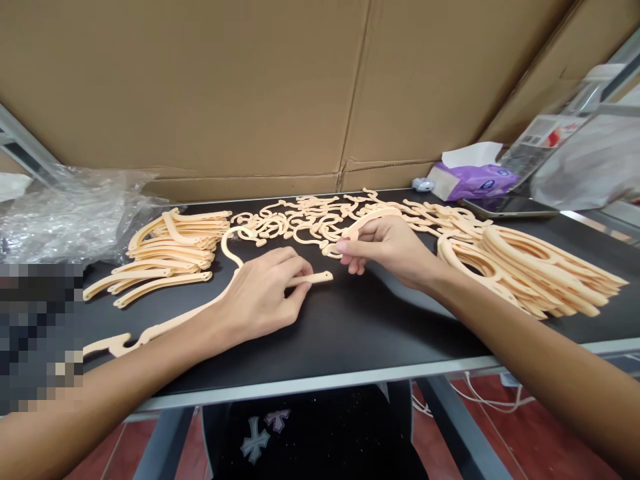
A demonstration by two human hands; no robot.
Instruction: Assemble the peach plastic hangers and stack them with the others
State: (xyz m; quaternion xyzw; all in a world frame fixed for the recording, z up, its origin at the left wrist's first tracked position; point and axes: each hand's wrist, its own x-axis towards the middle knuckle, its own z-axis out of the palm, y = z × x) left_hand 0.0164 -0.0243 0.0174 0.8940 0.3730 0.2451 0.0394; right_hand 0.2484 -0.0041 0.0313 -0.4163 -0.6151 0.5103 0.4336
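Note:
My left hand [265, 293] is closed around a cream plastic clothes hanger [185, 320] just above the black tabletop. The hanger's hook curls up beyond my knuckles, one long arm runs out left under my forearm, and a short straight end with a hole sticks out past my thumb. My right hand [387, 247] pinches a curved cream hanger piece [371, 217] between thumb and fingers, in front of the loose hook pieces [310, 217]. Fingers hide part of it, so its full shape cannot be made out. The two hands are apart.
A stack of curved hanger arms [170, 250] lies on the left beside clear plastic wrap [75, 213]. Larger looped hanger pieces [540, 270] are piled at right. Behind them are a phone [510, 208] and a purple tissue pack [480, 181]. Cardboard [225, 93] walls the back.

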